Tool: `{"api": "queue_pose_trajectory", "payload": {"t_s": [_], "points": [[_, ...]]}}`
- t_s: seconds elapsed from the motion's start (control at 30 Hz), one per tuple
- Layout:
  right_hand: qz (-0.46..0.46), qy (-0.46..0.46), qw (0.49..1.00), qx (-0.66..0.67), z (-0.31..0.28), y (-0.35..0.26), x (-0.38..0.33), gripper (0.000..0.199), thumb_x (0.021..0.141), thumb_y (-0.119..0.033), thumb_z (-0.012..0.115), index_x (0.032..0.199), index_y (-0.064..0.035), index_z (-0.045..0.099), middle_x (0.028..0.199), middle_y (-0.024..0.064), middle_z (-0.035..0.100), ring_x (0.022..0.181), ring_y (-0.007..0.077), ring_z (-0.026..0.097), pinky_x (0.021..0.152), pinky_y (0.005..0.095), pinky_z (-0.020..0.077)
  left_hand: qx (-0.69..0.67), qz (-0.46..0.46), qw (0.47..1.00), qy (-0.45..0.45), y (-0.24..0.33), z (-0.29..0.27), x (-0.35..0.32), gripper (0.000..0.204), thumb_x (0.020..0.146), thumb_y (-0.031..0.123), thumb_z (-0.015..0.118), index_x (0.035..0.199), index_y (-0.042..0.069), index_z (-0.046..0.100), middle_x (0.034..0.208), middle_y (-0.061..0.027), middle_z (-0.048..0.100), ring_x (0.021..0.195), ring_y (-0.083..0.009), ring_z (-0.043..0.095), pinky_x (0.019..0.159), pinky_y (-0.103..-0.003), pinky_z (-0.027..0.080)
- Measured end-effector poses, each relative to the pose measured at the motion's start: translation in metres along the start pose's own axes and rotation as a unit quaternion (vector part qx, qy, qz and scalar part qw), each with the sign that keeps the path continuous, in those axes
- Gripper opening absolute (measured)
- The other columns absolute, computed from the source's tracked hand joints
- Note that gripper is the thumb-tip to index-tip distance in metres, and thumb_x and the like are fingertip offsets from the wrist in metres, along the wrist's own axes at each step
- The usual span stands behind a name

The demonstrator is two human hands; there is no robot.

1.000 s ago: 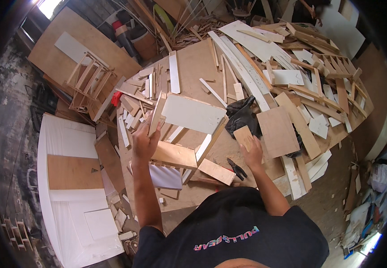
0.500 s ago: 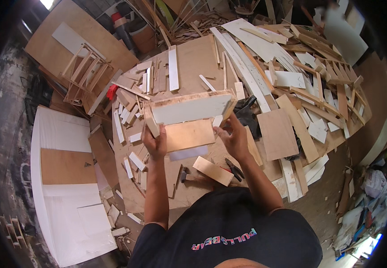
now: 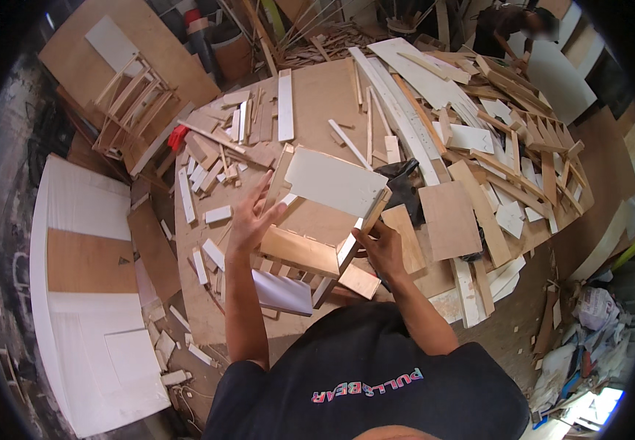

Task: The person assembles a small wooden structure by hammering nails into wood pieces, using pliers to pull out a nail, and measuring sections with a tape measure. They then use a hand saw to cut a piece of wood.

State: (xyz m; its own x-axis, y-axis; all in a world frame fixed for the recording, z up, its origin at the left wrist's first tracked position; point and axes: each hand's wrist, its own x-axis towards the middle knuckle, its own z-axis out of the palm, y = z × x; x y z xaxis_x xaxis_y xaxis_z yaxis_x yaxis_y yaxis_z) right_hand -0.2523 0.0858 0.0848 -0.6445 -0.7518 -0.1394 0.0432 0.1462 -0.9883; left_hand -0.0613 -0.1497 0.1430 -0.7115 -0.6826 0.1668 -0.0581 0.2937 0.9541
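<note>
Left hand (image 3: 253, 218) is spread open, palm just against the box (image 3: 325, 220) side, gripping nothing. Right hand (image 3: 380, 246) pinches its lower corner, holding it tilted above the surface (image 3: 317, 95). One-handed like that, it could swing or drop onto the scraps (image 3: 211, 176).

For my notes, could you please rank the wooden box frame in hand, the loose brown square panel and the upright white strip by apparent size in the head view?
1. wooden box frame, though held nearer the camera
2. brown square panel
3. white strip
</note>
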Motion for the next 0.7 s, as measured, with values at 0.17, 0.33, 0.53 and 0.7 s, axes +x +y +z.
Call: {"api": "queue_pose_trajectory", "payload": {"t_s": [0.17, 0.33, 0.53, 0.7], "points": [[0.079, -0.018, 0.997, 0.017, 0.003, 0.026, -0.018, 0.035, 0.093, -0.021, 0.074, 0.113, 0.0074, 0.069, 0.093, 0.0140, 0.075, 0.077, 0.0217, 0.075, 0.064, 0.0346, 0.0644, 0.041, -0.127, 0.990, -0.037, -0.047, -0.033, -0.094, 0.072, 0.095, 0.051, 0.068, 0.151, 0.008, 0.050, 0.130, -0.0188, 0.064, 0.117, -0.0291, 0.063, 0.103, -0.040, 0.047], [0.135, -0.012, 0.989, 0.054, 0.024, 0.031, -0.042, 0.036, 0.093, -0.020, 0.074, 0.113, 0.0085, 0.068, 0.093, 0.0139, 0.073, 0.078, 0.0226, 0.074, 0.062, 0.0347, 0.0649, 0.040, -0.112, 0.992, 0.031, -0.082, -0.035, -0.172, 0.064, 0.100, 0.054, 0.057, 0.140, 0.005, 0.060, 0.113, -0.0163, 0.073, 0.112, -0.0249, 0.065, 0.096, -0.038, 0.049], [0.161, 0.021, 0.986, 0.021, 0.054, 0.043, -0.084, 0.036, 0.092, -0.023, 0.072, 0.114, 0.0058, 0.070, 0.096, 0.0135, 0.074, 0.078, 0.0210, 0.074, 0.062, 0.0331, 0.0629, 0.077, -0.154, 0.984, 0.036, -0.079, -0.051, -0.208, 0.060, 0.101, 0.050, 0.058, 0.140, 0.004, 0.061, 0.115, -0.0189, 0.073, 0.108, -0.0256, 0.068, 0.096, -0.037, 0.050], [0.036, 0.052, 0.998, -0.016, 0.057, 0.107, -0.099, 0.046, 0.097, -0.032, 0.065, 0.126, 0.0039, 0.064, 0.099, 0.0134, 0.075, 0.081, 0.0213, 0.073, 0.071, 0.0344, 0.0604, 0.102, -0.156, 0.983, -0.004, -0.101, -0.072, -0.223, 0.061, 0.101, 0.047, 0.058, 0.138, -0.002, 0.060, 0.120, -0.0264, 0.071, 0.111, -0.0303, 0.069, 0.097, -0.037, 0.051]]}}
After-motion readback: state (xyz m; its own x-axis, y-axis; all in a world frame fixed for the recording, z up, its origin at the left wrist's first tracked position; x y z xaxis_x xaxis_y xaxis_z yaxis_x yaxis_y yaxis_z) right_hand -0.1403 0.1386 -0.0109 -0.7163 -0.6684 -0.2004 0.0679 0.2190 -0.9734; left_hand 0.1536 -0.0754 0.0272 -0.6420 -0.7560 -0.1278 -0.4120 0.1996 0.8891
